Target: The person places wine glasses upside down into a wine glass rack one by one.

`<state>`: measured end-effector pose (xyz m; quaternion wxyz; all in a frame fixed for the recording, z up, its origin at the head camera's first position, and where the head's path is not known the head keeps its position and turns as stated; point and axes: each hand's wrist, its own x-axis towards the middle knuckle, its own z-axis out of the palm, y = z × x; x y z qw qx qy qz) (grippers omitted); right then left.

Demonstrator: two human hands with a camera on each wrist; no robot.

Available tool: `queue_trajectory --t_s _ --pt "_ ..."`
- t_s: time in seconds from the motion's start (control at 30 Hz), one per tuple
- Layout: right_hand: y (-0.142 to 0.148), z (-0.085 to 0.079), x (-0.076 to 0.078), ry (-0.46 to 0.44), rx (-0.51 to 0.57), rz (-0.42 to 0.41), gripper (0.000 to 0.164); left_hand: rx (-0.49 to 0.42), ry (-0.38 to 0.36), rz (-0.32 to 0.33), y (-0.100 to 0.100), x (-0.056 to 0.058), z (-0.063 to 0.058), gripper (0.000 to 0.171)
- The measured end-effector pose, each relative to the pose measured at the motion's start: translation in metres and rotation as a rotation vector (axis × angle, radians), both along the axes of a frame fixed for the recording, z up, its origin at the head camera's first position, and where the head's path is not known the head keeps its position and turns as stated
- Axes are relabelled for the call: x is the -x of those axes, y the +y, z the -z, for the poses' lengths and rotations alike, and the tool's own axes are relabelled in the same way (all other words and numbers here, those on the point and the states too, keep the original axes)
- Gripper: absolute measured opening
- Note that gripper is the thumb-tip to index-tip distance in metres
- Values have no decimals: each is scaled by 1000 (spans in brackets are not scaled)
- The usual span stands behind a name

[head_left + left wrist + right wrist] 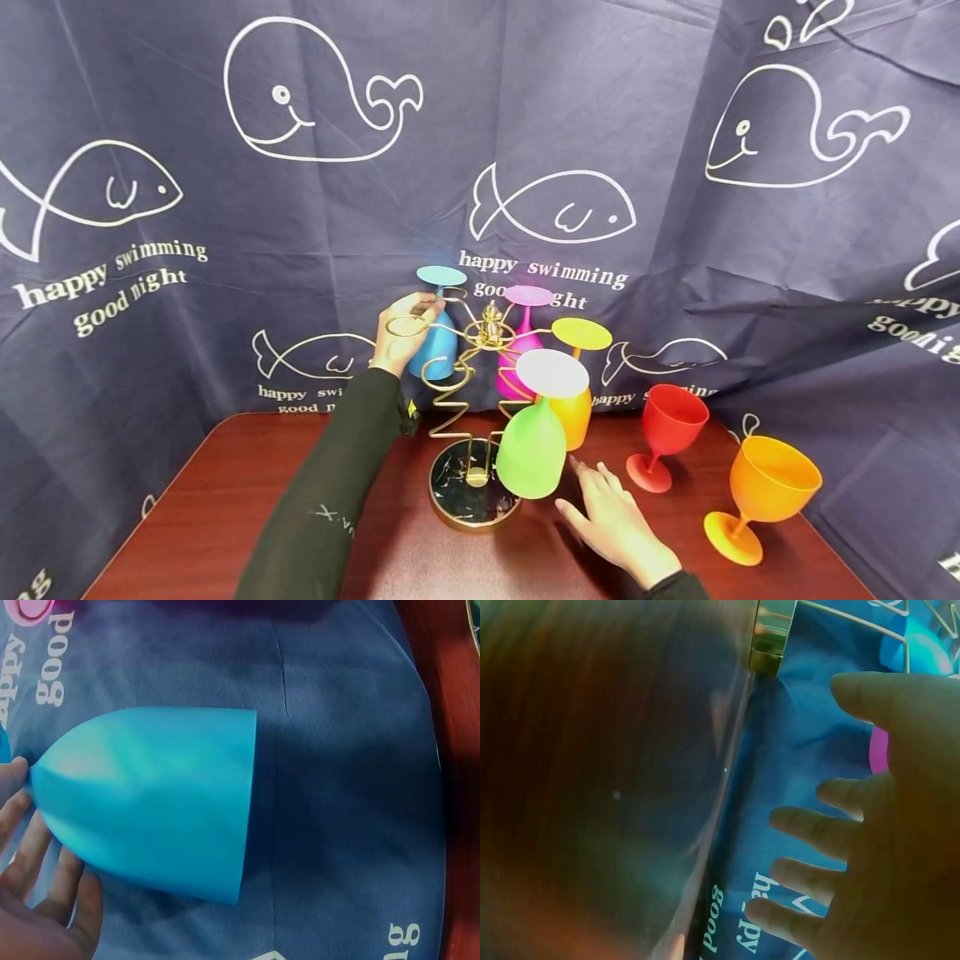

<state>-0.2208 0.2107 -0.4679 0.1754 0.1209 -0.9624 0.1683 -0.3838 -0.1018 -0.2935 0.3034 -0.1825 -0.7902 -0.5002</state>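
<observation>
One blue goblet [433, 352], inverted, L side of gold rack [491, 333]; L grip [393, 346] pinches its stem, bowl hanging below grip. R grip [613, 521] spread, nr green goblet [532, 454]; contact w/ worktop [180, 533] can't be confirmed.

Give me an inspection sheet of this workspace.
Surface: shiny reddish-brown table.
Job's things: gold rack; pink cup, yellow cup, green cup hanging upside down on it; blue cup upside down; red cup, orange cup upright at right.
Clutter: nothing seen.
Hands: left hand grips the blue cup's stem; right hand outstretched near the green cup.
Cables: nothing certain; dark line at upper right, cord or crease unclear.
Surroundings: dark blue curtain, whale-and-fish pattern.
</observation>
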Motion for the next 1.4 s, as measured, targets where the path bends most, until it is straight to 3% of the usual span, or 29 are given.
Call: queue_trajectory --t_s 0.27,0.4,0.63,0.9,1.03,1.4 --pt "1 -1 0 8 -2 -12 61 85 -29 -12 15 3 -4 19" --pt "1 -1 0 12 -2 -15 61 43 -78 47 22 5 -1 22" --pt "0 1 1 9 9 -14 62 3 -161 149 25 -6 -2 25" --pt "0 1 0 29 7 -21 61 -5 -72 250 16 -6 10 27" --pt "0 0 -1 18 6 -26 61 -61 -88 324 9 -8 14 28" --pt "0 -2 -1 -6 13 -16 62 -114 -167 325 0 -2 17 27"
